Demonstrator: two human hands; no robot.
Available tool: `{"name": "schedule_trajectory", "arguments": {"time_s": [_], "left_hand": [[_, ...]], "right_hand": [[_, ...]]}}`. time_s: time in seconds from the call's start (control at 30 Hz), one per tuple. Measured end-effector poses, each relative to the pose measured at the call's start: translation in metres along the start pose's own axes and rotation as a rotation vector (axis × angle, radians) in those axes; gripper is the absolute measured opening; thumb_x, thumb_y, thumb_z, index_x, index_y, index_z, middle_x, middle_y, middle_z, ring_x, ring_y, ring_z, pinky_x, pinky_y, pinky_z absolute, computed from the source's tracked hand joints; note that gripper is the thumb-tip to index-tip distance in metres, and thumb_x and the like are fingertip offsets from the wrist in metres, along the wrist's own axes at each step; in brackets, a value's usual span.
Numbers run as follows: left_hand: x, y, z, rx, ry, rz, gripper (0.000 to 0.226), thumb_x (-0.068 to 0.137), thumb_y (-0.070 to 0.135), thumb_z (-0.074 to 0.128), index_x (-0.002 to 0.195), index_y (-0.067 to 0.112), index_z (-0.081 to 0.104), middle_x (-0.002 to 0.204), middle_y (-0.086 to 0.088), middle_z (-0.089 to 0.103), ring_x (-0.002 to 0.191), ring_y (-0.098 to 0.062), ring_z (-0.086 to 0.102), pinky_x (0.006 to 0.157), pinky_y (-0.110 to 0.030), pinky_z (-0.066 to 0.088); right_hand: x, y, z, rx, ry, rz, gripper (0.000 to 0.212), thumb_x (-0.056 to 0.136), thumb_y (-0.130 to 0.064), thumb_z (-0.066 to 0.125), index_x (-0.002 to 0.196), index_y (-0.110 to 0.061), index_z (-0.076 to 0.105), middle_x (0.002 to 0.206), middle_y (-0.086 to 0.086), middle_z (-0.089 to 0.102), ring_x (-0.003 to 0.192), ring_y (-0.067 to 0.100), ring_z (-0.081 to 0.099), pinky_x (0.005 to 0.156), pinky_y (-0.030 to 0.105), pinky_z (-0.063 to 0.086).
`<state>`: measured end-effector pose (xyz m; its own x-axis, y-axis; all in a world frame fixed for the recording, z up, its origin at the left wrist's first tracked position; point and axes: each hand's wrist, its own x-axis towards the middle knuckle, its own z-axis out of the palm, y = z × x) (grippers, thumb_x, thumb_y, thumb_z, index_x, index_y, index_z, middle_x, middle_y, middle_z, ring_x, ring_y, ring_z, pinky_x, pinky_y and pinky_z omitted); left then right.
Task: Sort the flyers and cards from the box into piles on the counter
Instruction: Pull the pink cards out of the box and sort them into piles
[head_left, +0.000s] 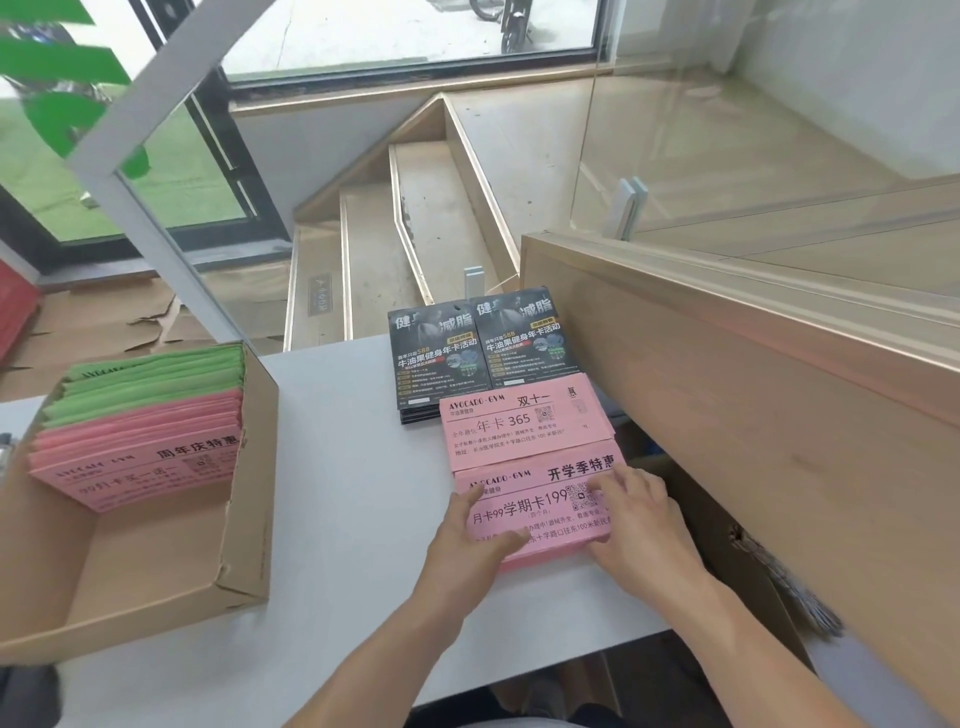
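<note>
Both hands on the nearest pink pile (540, 512): left hand (470, 540) pinching its left edge, thumb on top, right hand (631, 519) pressing flat, fingers spread, clasping nothing. Just beyond that pile, touching it, a second pink pile (519, 426); beyond again, two black flyer stacks (480, 353). Well left on the counter (343, 467), the box (156, 545) holds pink and green cards (140, 415).
</note>
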<state>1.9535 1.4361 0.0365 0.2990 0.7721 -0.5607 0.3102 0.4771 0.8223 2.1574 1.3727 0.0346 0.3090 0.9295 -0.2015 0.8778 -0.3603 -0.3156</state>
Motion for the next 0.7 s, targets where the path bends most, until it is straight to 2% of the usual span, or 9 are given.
{"name": "schedule_trajectory", "arguments": {"time_s": [0.07,0.13,0.23,0.3,0.37,0.4,0.47,0.57,0.7], "left_hand": [[0.000,0.000,-0.002,0.003,0.006,0.001,0.074,0.083,0.023,0.081,0.146,0.037,0.043,0.127,0.023,0.060,0.116,0.002,0.058,0.086,-0.018,0.046],[-0.001,0.001,-0.004,-0.005,0.012,0.008,0.070,0.085,0.022,0.079,0.143,0.038,0.045,0.127,0.023,0.058,0.110,0.014,0.053,0.083,-0.015,0.045],[-0.004,0.004,-0.010,-0.013,0.043,0.027,0.059,0.088,0.020,0.076,0.134,0.041,0.048,0.123,0.025,0.055,0.092,0.030,0.043,0.074,-0.008,0.039],[-0.008,0.005,-0.017,-0.006,0.085,0.051,0.055,0.089,0.020,0.076,0.132,0.042,0.049,0.132,0.023,0.051,0.107,0.026,0.046,0.085,-0.010,0.042],[-0.013,0.004,-0.029,-0.012,0.158,0.107,0.054,0.088,0.019,0.076,0.134,0.037,0.053,0.149,0.020,0.041,0.134,0.001,0.044,0.108,-0.024,0.040],[-0.017,0.004,-0.036,-0.026,0.202,0.144,0.053,0.088,0.017,0.076,0.133,0.036,0.055,0.153,0.020,0.038,0.137,-0.005,0.044,0.113,-0.028,0.038],[-0.024,0.006,-0.052,-0.053,0.291,0.244,0.045,0.088,0.014,0.075,0.124,0.036,0.061,0.149,0.020,0.047,0.130,0.000,0.051,0.114,-0.028,0.040],[-0.037,0.016,-0.090,-0.040,0.393,0.357,0.034,0.090,0.011,0.073,0.114,0.034,0.067,0.123,0.029,0.065,0.119,0.009,0.056,0.113,-0.025,0.041],[-0.045,0.023,-0.166,-0.015,0.564,0.441,0.029,0.088,0.009,0.074,0.108,0.030,0.070,0.119,0.021,0.069,0.121,0.003,0.057,0.113,-0.033,0.041]], "right_hand": [[-0.001,-0.009,0.002,0.017,-0.003,-0.029,0.068,0.084,-0.044,0.072,0.142,-0.033,0.039,0.153,-0.008,0.030,0.143,0.014,0.020,0.118,0.038,0.025],[-0.002,-0.022,0.005,0.050,0.002,-0.060,0.071,0.084,-0.048,0.072,0.145,-0.034,0.038,0.154,-0.010,0.030,0.144,0.013,0.020,0.119,0.038,0.023],[-0.004,-0.037,0.011,0.045,-0.021,-0.093,0.060,0.087,-0.051,0.067,0.140,-0.034,0.043,0.146,-0.013,0.037,0.135,0.010,0.031,0.113,0.032,0.029],[-0.002,-0.045,0.011,0.028,-0.023,-0.083,0.056,0.089,-0.051,0.065,0.138,-0.034,0.046,0.140,-0.014,0.041,0.129,0.010,0.035,0.110,0.031,0.031],[0.003,-0.056,0.009,0.078,0.018,-0.071,0.053,0.089,-0.050,0.066,0.137,-0.034,0.049,0.137,-0.014,0.045,0.127,0.009,0.038,0.109,0.030,0.034],[0.007,-0.065,0.008,0.113,0.043,-0.084,0.050,0.090,-0.049,0.066,0.135,-0.034,0.051,0.134,-0.015,0.047,0.125,0.008,0.040,0.107,0.030,0.036],[0.016,-0.089,0.004,0.158,0.076,-0.152,0.043,0.090,-0.044,0.068,0.129,-0.034,0.057,0.127,-0.017,0.052,0.122,0.008,0.044,0.102,0.028,0.039],[0.029,-0.135,0.007,0.200,0.065,-0.277,0.039,0.087,-0.041,0.072,0.123,-0.033,0.061,0.122,-0.018,0.057,0.120,0.009,0.048,0.097,0.029,0.043],[0.036,-0.204,0.019,0.236,-0.013,-0.438,0.037,0.091,-0.042,0.068,0.126,-0.040,0.058,0.127,-0.027,0.052,0.125,0.000,0.043,0.097,0.024,0.041]]}}
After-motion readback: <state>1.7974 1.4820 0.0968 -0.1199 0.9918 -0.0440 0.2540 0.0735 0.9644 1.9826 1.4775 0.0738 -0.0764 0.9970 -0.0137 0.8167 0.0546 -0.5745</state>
